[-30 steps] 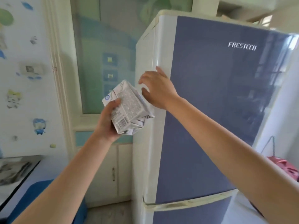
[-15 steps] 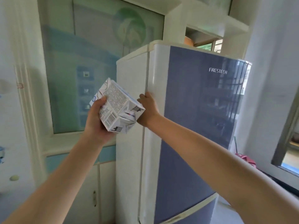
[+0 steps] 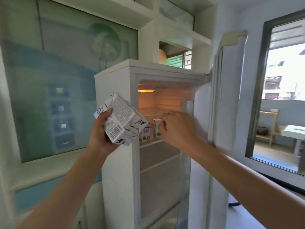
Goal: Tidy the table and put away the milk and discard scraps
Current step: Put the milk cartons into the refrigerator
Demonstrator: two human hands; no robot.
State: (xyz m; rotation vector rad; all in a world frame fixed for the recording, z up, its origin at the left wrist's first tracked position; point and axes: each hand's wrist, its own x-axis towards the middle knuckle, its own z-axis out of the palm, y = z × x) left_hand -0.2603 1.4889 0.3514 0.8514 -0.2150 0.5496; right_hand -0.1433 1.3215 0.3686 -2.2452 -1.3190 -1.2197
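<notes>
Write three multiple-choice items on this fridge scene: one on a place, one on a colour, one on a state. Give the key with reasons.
1. Where at the fridge do the small cartons stand?
A. On its top
B. On a shelf inside
C. On the floor in front of it

2. What colour does the lamp inside glow?
A. Orange
B. Blue
C. Green

3. How is the fridge door?
A. Shut
B. Taken off and laid flat
C. Swung open

Key:
1 B: they stand upright on an inner shelf, seen between the two hands.
2 A: the lamp tints the upper compartment orange.
3 C: the door stands out to the right and the shelves are in plain view.
</notes>
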